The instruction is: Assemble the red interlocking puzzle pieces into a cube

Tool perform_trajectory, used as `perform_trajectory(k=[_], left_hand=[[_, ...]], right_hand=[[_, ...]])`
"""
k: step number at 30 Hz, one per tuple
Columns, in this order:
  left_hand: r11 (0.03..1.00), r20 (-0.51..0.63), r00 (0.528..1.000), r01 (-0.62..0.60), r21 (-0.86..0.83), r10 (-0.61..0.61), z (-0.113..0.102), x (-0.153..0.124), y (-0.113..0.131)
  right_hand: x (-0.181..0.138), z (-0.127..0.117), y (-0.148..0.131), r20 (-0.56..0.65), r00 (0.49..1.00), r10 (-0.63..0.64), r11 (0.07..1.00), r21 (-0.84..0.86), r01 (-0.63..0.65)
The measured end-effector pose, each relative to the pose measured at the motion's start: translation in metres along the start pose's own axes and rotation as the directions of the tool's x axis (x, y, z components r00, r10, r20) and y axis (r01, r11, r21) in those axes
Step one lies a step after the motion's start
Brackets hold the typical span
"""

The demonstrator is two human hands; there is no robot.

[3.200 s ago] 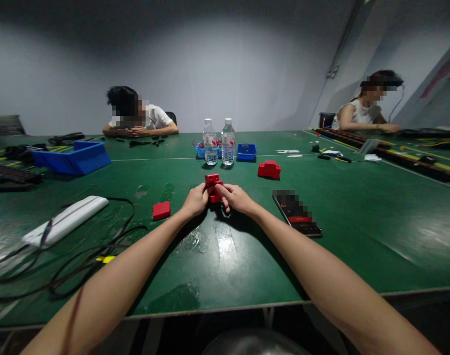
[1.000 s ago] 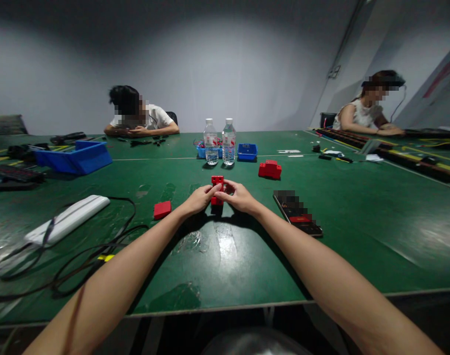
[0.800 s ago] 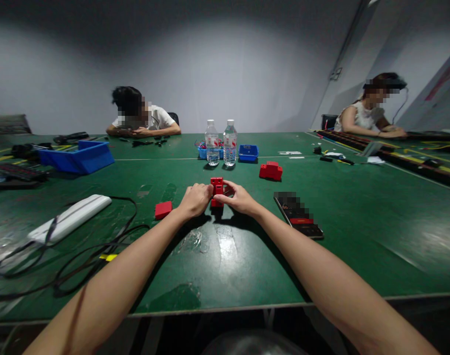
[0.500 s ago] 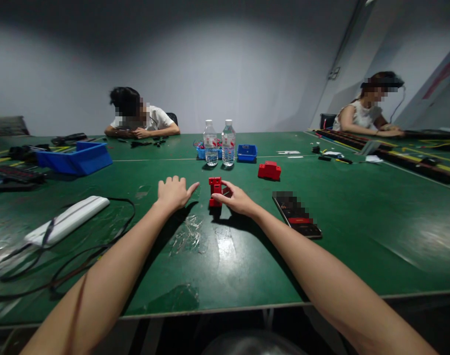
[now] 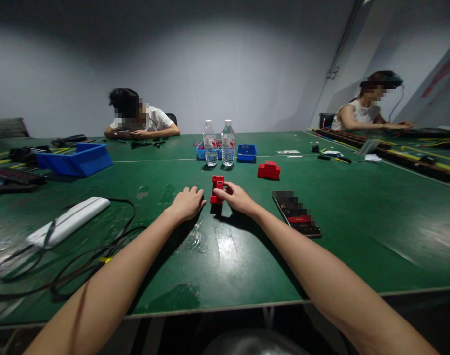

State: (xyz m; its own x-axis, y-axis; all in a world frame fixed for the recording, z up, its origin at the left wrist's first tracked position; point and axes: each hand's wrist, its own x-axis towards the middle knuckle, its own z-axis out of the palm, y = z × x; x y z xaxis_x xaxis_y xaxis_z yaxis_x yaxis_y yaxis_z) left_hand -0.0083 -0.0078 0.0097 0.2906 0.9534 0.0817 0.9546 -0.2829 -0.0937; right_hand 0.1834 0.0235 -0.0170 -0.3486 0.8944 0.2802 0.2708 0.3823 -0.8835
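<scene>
A small red plastic block assembly [image 5: 217, 187] stands upright on the green table [image 5: 358, 231]. My right hand [image 5: 238, 197] is closed on its right side, pinching it with thumb and fingers. My left hand [image 5: 188, 202] sits just left of the block, knuckles up and fingers curled under; whatever is inside them is hidden. The small flat red piece seen earlier to the left is out of sight. A larger red part [image 5: 269, 170] lies farther back on the right.
Two water bottles [image 5: 219, 143] and small blue bins [image 5: 246, 152] stand behind the block. A phone [image 5: 296, 213] lies to the right, a white device [image 5: 67, 220] with black cables on the left, a large blue tray [image 5: 76, 159] beyond. Two people sit at the far side.
My left hand let go of the red block, swung left over the flat red piece, and came back curled beside the block. That piece no longer shows. My right hand kept its hold.
</scene>
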Motion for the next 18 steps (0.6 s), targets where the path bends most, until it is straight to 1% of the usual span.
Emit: perform_trajectory(k=[2,3,4,5,6,9,10,12,13,15,18], left_hand=[[0.981,-0.059,0.985,-0.167,-0.100,0.162,0.006,0.003,0.002],[0.963,-0.084,0.974,-0.223,-0.149,0.212,0.008,0.004,0.001],[0.952,-0.098,0.968,-0.245,-0.184,0.230,0.008,0.005,0.000],[0.952,-0.096,0.971,-0.233,-0.200,0.217,0.006,0.004,-0.001],[0.963,-0.083,0.981,-0.188,-0.192,0.175,0.004,0.003,-0.003],[0.997,-0.004,1.000,0.004,-0.081,-0.004,-0.007,-0.001,-0.011],[0.996,0.045,0.997,0.066,-0.052,-0.064,-0.010,-0.002,-0.013],[0.983,0.126,0.977,0.180,-0.031,-0.174,-0.015,-0.003,-0.019],[0.976,0.157,0.966,0.212,-0.037,-0.204,-0.017,-0.003,-0.021],[0.969,0.176,0.958,0.242,-0.057,-0.228,-0.016,-0.001,-0.023],[0.971,0.126,0.971,0.217,-0.099,-0.204,-0.009,0.003,-0.024]], right_hand=[[0.002,-0.001,0.003,-0.018,1.000,0.005,0.999,0.039,-0.004],[0.002,-0.001,0.005,-0.024,1.000,0.009,0.998,0.056,-0.008],[0.003,-0.001,0.005,-0.026,1.000,0.014,0.997,0.072,-0.012],[0.003,-0.001,0.006,-0.023,1.000,0.018,0.996,0.084,-0.016],[0.003,-0.002,0.006,-0.018,1.000,0.024,0.996,0.091,-0.022],[0.002,-0.002,0.003,0.008,0.999,0.042,0.995,0.090,-0.043],[0.002,-0.002,0.002,0.017,0.999,0.045,0.995,0.084,-0.047],[0.001,-0.003,0.000,0.032,0.999,0.044,0.997,0.069,-0.046],[0.001,-0.004,-0.001,0.038,0.998,0.041,0.997,0.063,-0.043],[0.000,-0.005,-0.002,0.045,0.998,0.036,0.998,0.057,-0.039],[-0.001,-0.006,-0.005,0.067,0.998,0.023,0.997,0.077,-0.028]])
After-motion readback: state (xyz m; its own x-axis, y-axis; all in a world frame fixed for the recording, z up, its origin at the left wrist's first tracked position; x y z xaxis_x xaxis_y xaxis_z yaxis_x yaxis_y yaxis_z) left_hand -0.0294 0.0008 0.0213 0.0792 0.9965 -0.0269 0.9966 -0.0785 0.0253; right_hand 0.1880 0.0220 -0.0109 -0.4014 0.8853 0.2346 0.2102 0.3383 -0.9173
